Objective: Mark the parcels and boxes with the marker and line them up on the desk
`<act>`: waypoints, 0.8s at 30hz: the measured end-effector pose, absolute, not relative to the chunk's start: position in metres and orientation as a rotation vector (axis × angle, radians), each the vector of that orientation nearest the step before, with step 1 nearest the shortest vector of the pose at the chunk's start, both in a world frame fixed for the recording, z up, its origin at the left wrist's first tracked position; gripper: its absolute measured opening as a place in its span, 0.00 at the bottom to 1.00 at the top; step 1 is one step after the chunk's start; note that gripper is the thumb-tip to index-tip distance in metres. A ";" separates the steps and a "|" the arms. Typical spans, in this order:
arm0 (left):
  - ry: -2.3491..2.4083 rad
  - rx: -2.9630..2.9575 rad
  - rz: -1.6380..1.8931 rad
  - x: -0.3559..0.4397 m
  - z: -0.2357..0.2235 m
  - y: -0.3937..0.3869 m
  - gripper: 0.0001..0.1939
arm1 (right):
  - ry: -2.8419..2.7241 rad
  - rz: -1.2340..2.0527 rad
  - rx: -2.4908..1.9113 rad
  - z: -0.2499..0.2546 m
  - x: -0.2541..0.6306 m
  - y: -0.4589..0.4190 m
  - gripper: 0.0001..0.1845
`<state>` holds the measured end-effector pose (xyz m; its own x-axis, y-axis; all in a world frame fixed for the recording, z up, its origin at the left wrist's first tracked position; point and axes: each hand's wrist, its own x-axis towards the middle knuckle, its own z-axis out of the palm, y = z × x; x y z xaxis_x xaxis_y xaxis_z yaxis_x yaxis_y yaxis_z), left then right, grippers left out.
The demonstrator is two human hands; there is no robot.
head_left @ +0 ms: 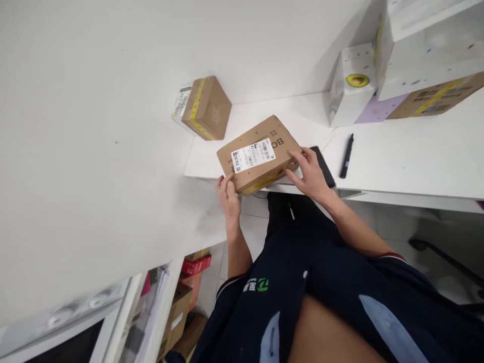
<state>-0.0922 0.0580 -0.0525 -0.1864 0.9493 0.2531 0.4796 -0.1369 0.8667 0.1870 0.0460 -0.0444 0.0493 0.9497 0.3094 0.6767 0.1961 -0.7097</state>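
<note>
At the worktop's [412,164] front edge, the left hand [229,199] and right hand [312,176] pinch opposite ends of the labelled cardboard carton [260,170], its yellow tape [264,182] apparently uncut.

Clock read from the parcel [260,171], 12 = far side. Parcel's at the near edge of the desk [401,156], btwn both hands: L hand [229,197] touches its corner at approx. 8, R hand [310,174] its end at approx. 4. Phone-like item [325,169] at 3, on desk, partly under R hand; pen [347,156] also at 3, farther out. Small carton [212,106] at 10–11; 2nd box [182,102] just beside it, on its 9 side. At 2: end box [353,88], then low box [378,110], then long carton [434,98], w/ big box [434,50] atop the carton. Wall [280,55] at 12, behind desk. Lower than desk: shelf unit [163,297] at 7, chair leg [448,262] at 4.
</note>
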 end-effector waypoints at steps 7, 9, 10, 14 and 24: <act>1.741 1.726 1.410 -0.078 -0.058 0.061 0.22 | -1.774 0.424 -1.664 -0.031 0.185 0.051 0.26; 1.736 1.747 1.432 -0.078 -0.061 0.062 0.22 | -1.742 0.452 -1.660 -0.033 0.186 0.052 0.26; 1.733 1.748 1.437 -0.079 -0.063 0.063 0.23 | -1.725 0.472 -1.637 -0.036 0.186 0.053 0.27; 1.738 1.721 1.435 -0.079 -0.067 0.061 0.27 | -1.687 0.547 -1.461 -0.058 0.191 0.054 0.37; 1.525 1.217 1.393 -0.078 -0.085 0.053 0.47 | -1.440 0.916 -1.500 -0.078 0.198 0.058 0.47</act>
